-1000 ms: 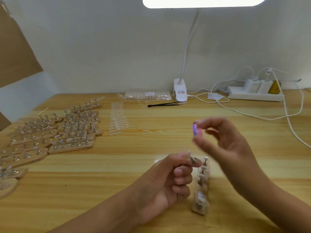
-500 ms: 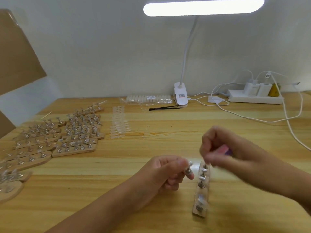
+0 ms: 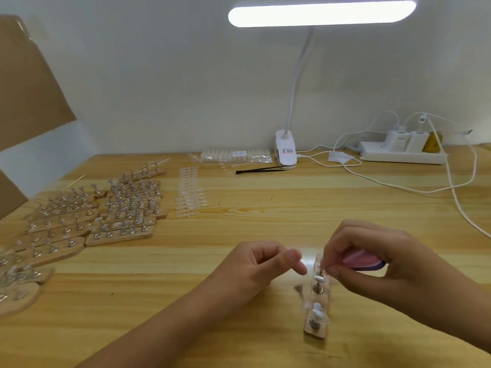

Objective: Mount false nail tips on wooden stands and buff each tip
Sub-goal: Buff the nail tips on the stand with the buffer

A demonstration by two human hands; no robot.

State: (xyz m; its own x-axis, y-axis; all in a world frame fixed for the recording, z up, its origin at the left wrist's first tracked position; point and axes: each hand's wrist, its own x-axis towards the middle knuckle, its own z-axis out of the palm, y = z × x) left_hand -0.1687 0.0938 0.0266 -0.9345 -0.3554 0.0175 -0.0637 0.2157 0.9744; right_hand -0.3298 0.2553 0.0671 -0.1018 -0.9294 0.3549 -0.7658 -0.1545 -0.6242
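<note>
The wooden stand lies on the desk between the two hands, its row of metal pegs running away from the person. A clear nail tip seems to sit on a near peg, though blur hides how many pegs are filled. The right hand pinches at the stand's far peg with thumb and forefinger, while its other fingers hold a pink and purple buffer block tucked against the palm. The left hand hovers just left of that same end, fingers loosely curled, with nothing seen in it. A small blurred shape under its fingertips cannot be made out.

This looks like mounting work on the far peg, with buffing to follow. The tip needs seating firmly, then the block turned onto it while the left hand steadies the stand. Filled stands and strips of loose tips lie well beyond the left hand.
</note>
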